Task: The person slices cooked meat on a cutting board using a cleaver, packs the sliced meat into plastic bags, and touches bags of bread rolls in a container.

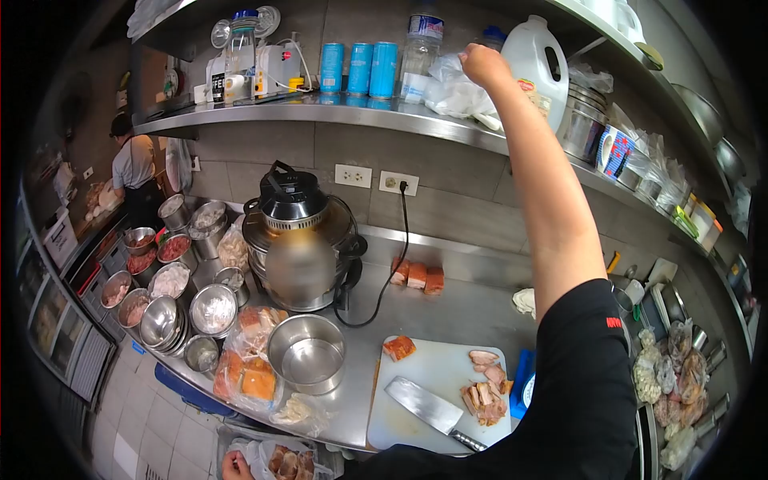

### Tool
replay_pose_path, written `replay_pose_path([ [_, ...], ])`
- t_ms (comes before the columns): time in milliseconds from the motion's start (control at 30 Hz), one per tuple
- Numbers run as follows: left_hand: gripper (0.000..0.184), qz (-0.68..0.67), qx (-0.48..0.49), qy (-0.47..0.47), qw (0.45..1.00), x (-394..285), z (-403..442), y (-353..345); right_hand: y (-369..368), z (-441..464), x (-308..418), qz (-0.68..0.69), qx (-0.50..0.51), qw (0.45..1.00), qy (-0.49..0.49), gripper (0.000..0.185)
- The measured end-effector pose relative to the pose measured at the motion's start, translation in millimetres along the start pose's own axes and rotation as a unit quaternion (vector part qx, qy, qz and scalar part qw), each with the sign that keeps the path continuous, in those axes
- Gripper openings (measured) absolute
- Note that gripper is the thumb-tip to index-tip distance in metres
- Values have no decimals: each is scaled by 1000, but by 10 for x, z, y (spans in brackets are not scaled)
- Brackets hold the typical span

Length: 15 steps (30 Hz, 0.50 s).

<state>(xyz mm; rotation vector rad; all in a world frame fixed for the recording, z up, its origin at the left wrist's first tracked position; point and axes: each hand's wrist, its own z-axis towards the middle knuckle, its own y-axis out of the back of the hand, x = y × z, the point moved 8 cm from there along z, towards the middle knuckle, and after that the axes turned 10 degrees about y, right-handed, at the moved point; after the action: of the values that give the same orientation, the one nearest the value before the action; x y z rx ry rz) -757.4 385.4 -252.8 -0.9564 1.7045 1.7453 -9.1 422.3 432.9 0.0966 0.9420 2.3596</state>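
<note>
While the left hand (234, 465) sits by the bagged meat (290, 462) at seven o'clock, its grip unclear, the black sleeve (588, 376) could catch the cleaver (424, 405) between five and six, swinging its blade; at one, the right hand (485, 66) is curled at plastic bags (452, 92), hold hidden; tugging could topple the jug (534, 48) beside.

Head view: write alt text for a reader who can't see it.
A person's right hand is raised at a crumpled plastic bag on a metal shelf in a kitchen. Below, a cleaver and cut meat lie on a white cutting board; the left hand is low, beside meat in plastic.
</note>
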Motion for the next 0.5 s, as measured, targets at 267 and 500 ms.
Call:
replay_pose_path([
  [267, 36, 33, -53, 0, 998, -54, 238, 1, -1089, 158, -48, -109, 151, 982, -39, 50],
  [500, 38, 13, -41, -4, 999, -61, 424, -141, -30, 111, -84, -67, -245, 967, 4, 40],
])
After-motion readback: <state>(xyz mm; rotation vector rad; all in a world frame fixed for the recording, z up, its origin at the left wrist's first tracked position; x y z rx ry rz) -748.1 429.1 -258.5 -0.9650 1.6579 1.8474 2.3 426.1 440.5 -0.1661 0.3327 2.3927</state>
